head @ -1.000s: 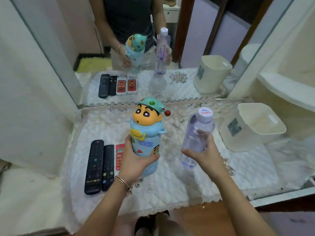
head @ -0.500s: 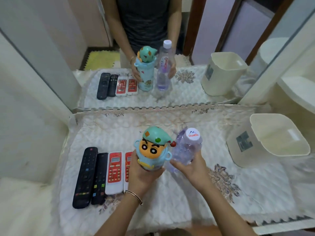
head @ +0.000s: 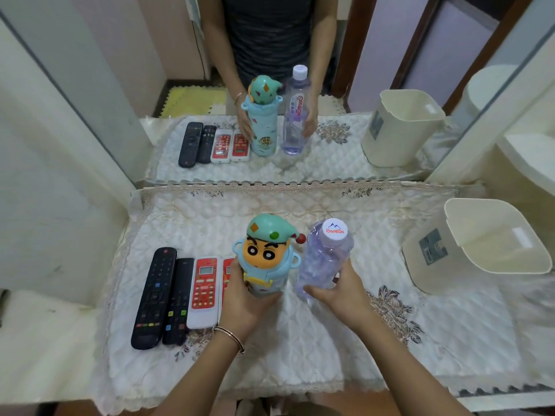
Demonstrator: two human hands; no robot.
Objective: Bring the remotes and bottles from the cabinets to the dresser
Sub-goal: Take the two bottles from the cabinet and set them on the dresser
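Two grips, left hand (head: 243, 301) curled round cartoon bottle (head: 265, 259), right hand (head: 339, 295) curled round water bottle (head: 322, 259)

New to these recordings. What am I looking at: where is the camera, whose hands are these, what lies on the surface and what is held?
No machine here: a person works with bare hands. All pictures come from one wide-angle camera worn on their head, looking forward and down, so both arms reach in from the bottom edge. The left hand grips a cartoon bottle; the right hand grips a clear water bottle. Both bottles are upright, on or just above a quilted cloth. Left of them lie two black remotes and two red-and-white remotes side by side, the last partly hidden behind the left hand. A cream bin stands on the right. The upper half is a mirror, repeating the scene.
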